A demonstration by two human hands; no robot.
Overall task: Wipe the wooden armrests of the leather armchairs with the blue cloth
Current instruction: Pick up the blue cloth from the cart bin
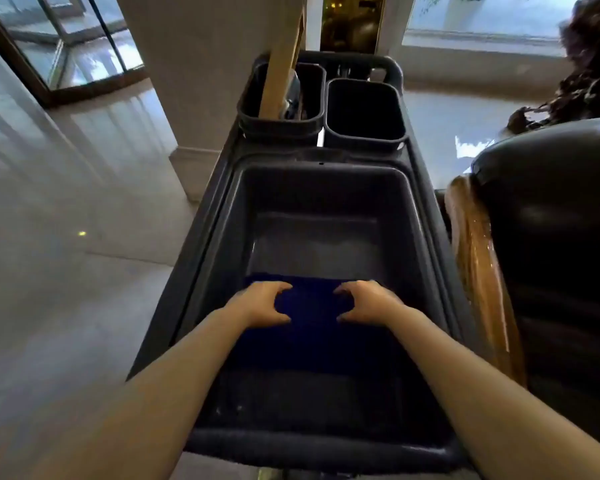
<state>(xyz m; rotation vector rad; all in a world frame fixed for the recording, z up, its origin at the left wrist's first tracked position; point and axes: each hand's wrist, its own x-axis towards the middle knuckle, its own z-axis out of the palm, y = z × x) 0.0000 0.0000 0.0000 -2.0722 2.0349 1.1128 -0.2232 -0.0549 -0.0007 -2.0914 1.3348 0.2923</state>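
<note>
A dark blue cloth [312, 327] lies flat in the bottom of a deep grey cart bin [326, 188]. My left hand [262, 303] rests on the cloth's left part, fingers curled and apart. Opposite it, my right hand [366, 301] mirrors that pose on the right part. Neither hand has the cloth lifted. To the right of the cart stands a dark leather armchair [561, 216] with a glossy wooden armrest [478, 265] running along its near side.
Two small dark buckets [364, 112] sit at the cart's far end; the left one holds a pale wooden handle [281, 60]. A white pillar [194, 81] rises at the left behind the cart. Polished stone floor [66, 271] spreads left. Dark foliage [589, 64] hangs at the upper right.
</note>
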